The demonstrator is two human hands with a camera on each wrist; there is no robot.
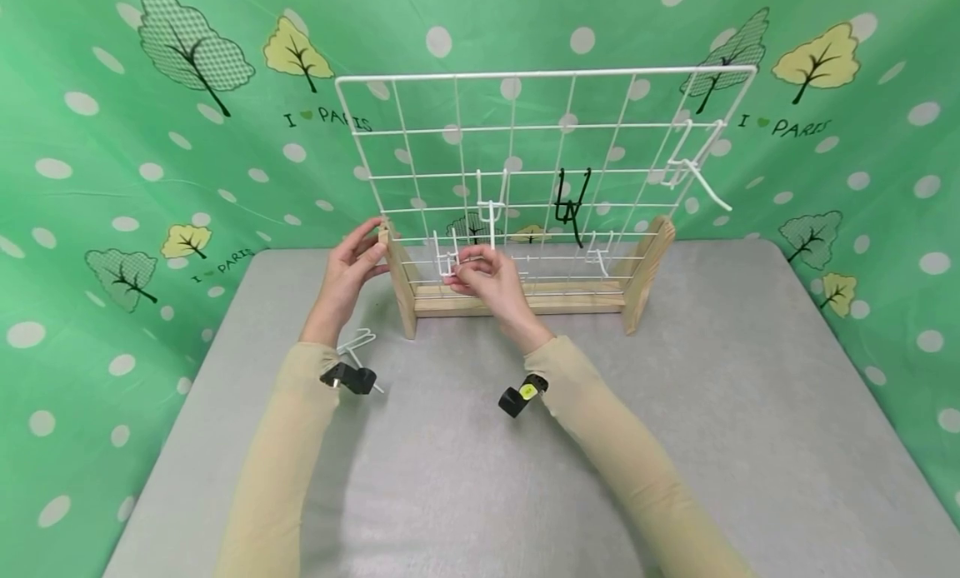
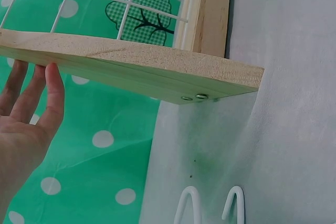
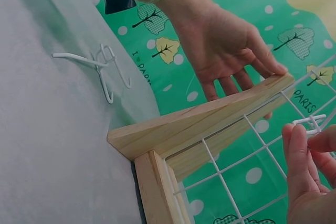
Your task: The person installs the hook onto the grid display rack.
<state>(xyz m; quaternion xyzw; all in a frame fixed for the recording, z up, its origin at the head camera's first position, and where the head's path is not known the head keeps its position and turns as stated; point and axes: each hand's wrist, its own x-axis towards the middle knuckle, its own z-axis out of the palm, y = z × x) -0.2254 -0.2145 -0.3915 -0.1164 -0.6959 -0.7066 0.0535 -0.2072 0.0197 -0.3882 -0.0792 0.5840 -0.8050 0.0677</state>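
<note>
Left hand [image 1: 351, 270]: fingers straight and relaxed, thumb and fingertips resting against the top of the left wooden support [image 1: 399, 282] of the rack; it curls round nothing. The right wrist view shows the fingertips lying along the sloping upper end of that support.

Right hand [image 1: 487, 280]: fingers drawn narrow, pinching a small white wire hook [image 1: 447, 260] at the lower left part of the white wire grid [image 1: 540, 157]. In the right wrist view the hook sits against a grid wire, held between thumb and fingers.

White wire grid: upright, set in a wooden base with a crossbar [image 1: 517, 296] and two angled end supports, the right wooden support [image 1: 647, 271] at the other end. The rack stands near the desk's far edge, roughly at its middle.

Hooks on the grid: a white hook [image 1: 491, 203] just above the right hand; a black hook [image 1: 572, 203] near the grid's centre; a small white hook [image 1: 600, 253] in the lower right part; a long white hook [image 1: 696, 166] at the upper right, its arm sticking out towards the camera.

Loose white hook [image 1: 358, 345]: lying flat on the grey desk [image 1: 712, 395], by the left forearm, in front of the rack's left end.

Both forearms: beige sleeves, each with a black wrist-mounted camera.

Backdrop [image 1: 135, 145]: green cloth with white dots and trees.
</note>
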